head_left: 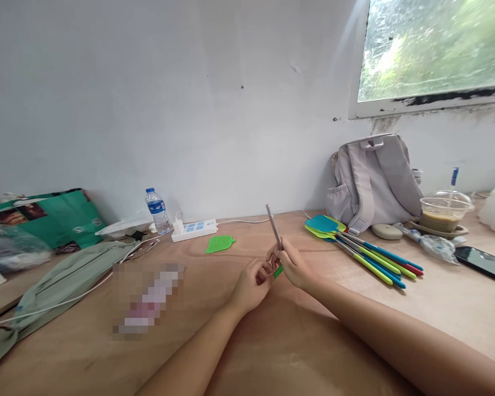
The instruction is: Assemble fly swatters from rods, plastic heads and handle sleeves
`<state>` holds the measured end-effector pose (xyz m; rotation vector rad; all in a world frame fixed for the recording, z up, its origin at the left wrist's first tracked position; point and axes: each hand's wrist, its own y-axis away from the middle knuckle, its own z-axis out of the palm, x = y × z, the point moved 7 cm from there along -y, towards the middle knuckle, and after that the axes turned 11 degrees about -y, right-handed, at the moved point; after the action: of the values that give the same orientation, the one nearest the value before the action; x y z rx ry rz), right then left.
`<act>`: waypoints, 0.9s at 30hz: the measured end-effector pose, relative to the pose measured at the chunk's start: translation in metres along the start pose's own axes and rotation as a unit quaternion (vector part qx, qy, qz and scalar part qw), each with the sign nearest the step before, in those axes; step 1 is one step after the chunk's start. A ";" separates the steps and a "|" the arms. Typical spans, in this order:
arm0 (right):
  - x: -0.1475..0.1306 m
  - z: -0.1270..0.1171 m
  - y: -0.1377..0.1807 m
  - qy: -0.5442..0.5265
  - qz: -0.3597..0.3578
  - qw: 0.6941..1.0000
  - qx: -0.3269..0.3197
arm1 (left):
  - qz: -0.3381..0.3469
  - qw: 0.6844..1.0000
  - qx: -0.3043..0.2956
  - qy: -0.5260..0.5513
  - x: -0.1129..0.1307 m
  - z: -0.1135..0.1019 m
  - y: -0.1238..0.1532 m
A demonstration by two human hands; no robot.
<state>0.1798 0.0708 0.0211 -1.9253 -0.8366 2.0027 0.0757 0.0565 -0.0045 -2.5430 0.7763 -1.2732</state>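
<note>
Both hands meet at the middle of the wooden table (pixel 272 352). My right hand (pixel 293 267) is closed around a thin metal rod (pixel 273 225) that points up and away, with a green handle end (pixel 278 271) showing below the fingers. My left hand (pixel 251 286) is closed, pinching at the lower end of the same rod beside the green part. A loose green swatter head (pixel 220 243) lies flat on the table beyond the hands.
A bundle of swatters (pixel 365 254) with coloured handles lies to the right. Behind it are a grey backpack (pixel 373 181), a drink cup (pixel 443 213) and a phone (pixel 482 263). A power strip (pixel 194 229), water bottle (pixel 157 210) and green bag (pixel 49 217) sit at the left.
</note>
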 end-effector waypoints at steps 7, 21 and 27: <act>-0.001 0.008 0.001 -0.108 0.013 0.994 0.008 | -0.032 0.998 -0.047 -0.006 -0.004 0.001 0.001; 0.008 0.018 0.008 0.005 0.001 0.998 -0.058 | -0.079 0.990 -0.100 0.054 -0.022 0.004 0.001; 0.017 0.016 0.009 -0.041 0.048 0.998 -0.018 | -0.019 0.966 0.019 -0.256 -0.045 -0.050 -0.013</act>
<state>0.1641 0.0688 0.0009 -1.9477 -0.8199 2.1501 0.0193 0.0941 0.0001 -2.6809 0.5812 -0.5762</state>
